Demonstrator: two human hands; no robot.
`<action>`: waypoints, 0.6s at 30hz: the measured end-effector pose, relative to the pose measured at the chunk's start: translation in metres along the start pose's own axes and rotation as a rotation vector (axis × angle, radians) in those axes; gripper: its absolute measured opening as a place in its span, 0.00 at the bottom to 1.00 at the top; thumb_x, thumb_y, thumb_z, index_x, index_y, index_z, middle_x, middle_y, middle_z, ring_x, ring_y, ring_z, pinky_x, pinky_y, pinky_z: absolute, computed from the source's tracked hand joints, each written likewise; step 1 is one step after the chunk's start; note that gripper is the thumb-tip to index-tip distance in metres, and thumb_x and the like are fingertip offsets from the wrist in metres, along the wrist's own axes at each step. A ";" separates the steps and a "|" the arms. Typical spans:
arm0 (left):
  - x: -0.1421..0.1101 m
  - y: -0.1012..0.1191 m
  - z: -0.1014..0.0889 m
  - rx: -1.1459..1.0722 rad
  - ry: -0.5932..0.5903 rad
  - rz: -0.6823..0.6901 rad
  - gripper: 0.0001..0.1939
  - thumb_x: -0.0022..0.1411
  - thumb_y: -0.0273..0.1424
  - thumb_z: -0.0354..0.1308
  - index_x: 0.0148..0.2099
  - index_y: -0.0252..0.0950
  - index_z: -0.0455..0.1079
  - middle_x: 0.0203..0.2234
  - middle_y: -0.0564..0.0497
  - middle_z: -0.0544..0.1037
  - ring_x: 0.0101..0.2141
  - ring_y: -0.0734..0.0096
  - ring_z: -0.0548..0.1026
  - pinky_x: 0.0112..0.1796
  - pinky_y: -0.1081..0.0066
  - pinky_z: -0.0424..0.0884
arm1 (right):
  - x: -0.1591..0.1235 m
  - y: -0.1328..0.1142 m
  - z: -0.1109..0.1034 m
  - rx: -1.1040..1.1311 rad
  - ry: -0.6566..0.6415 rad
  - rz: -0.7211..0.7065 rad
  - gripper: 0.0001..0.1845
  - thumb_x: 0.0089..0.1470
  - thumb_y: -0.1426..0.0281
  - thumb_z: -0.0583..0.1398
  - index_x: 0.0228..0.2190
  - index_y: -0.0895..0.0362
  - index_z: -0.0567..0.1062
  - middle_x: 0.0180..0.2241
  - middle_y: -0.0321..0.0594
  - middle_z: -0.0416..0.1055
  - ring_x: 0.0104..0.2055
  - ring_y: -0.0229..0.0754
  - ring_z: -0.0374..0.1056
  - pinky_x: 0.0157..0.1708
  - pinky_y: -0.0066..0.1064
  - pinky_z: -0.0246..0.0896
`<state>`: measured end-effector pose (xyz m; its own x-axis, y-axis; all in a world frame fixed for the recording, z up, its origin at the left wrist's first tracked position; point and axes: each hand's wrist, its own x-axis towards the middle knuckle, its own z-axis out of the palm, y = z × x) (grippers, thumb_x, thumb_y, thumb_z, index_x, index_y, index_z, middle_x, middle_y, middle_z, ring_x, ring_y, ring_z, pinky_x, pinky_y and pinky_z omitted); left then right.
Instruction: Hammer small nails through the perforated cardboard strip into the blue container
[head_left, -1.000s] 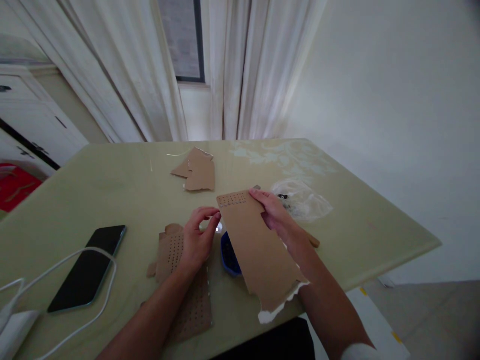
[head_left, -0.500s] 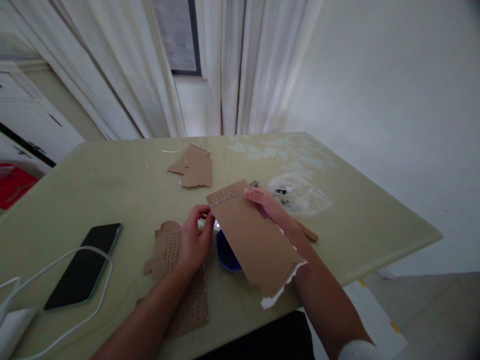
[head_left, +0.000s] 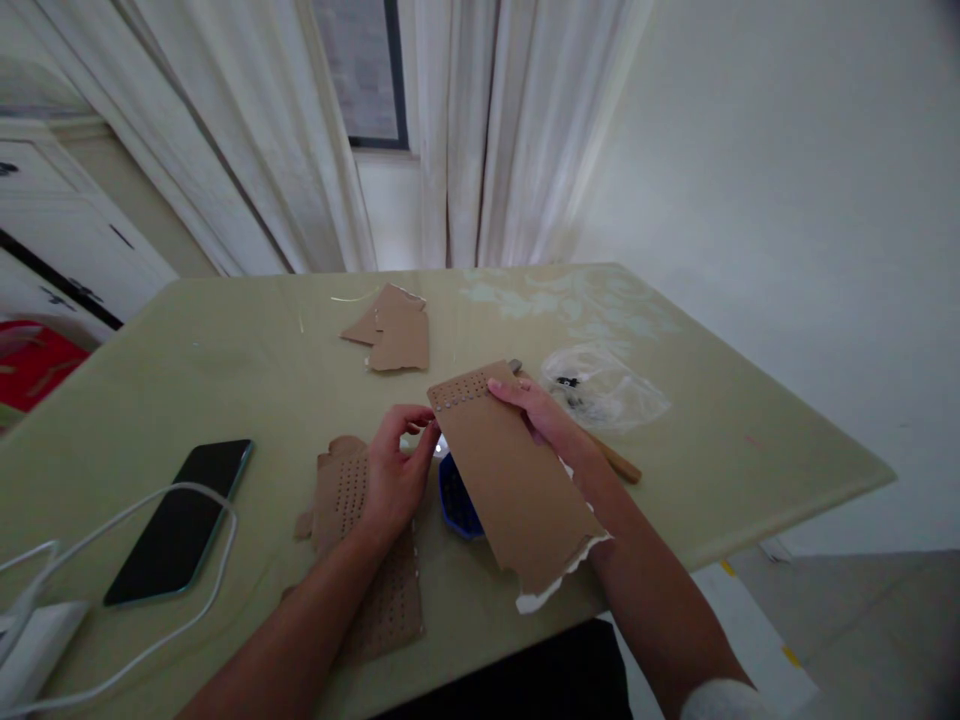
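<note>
My right hand (head_left: 538, 408) grips a torn piece of brown cardboard (head_left: 510, 480), its thumb on top and its other fingers underneath. Rows of small holes run across the far end of this piece, with a line of small shiny dots beside them. At its left far corner, my left hand (head_left: 401, 465) has thumb and forefinger pinched together; whatever is between them is too small to make out. Partly covered by the cardboard is a blue dish (head_left: 456, 500) with dark contents. A second cardboard piece with punched holes (head_left: 341, 490) lies beneath my left wrist.
Cardboard scraps (head_left: 401, 335) lie farther back on the table (head_left: 262, 350). To the right are a clear plastic bag (head_left: 611, 390) with small dark items and a wooden handle (head_left: 619, 462), partly hidden. A phone (head_left: 184, 520) and a white cable (head_left: 229, 530) occupy the left side.
The held cardboard has shifted slightly right and turned a little. My left hand stays pinched at its corner, and the camera view has moved slightly.
</note>
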<state>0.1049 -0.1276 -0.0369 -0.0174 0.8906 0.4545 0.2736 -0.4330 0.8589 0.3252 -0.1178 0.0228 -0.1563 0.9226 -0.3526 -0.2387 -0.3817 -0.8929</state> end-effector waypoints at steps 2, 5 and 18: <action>0.001 -0.001 -0.001 -0.008 0.005 0.019 0.05 0.70 0.35 0.65 0.43 0.40 0.79 0.35 0.51 0.82 0.36 0.66 0.76 0.40 0.67 0.73 | 0.001 0.001 -0.001 0.033 0.005 0.013 0.29 0.43 0.50 0.77 0.36 0.60 0.80 0.35 0.47 0.83 0.29 0.41 0.77 0.31 0.30 0.74; 0.002 -0.002 -0.001 -0.022 0.017 0.062 0.04 0.70 0.33 0.65 0.42 0.40 0.79 0.35 0.51 0.82 0.36 0.66 0.77 0.40 0.67 0.73 | 0.004 0.005 -0.004 0.009 0.002 0.023 0.30 0.42 0.50 0.77 0.36 0.60 0.80 0.33 0.46 0.82 0.28 0.41 0.76 0.29 0.30 0.72; 0.003 0.000 -0.001 0.010 0.087 0.129 0.02 0.69 0.29 0.65 0.40 0.40 0.79 0.33 0.52 0.82 0.36 0.67 0.77 0.39 0.68 0.73 | 0.000 0.004 -0.001 -0.054 -0.009 0.014 0.33 0.41 0.47 0.77 0.36 0.60 0.80 0.32 0.45 0.82 0.28 0.40 0.75 0.28 0.29 0.70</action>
<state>0.1037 -0.1246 -0.0353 -0.0644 0.8122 0.5798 0.2884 -0.5410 0.7900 0.3256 -0.1190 0.0190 -0.1678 0.9166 -0.3629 -0.1842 -0.3908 -0.9019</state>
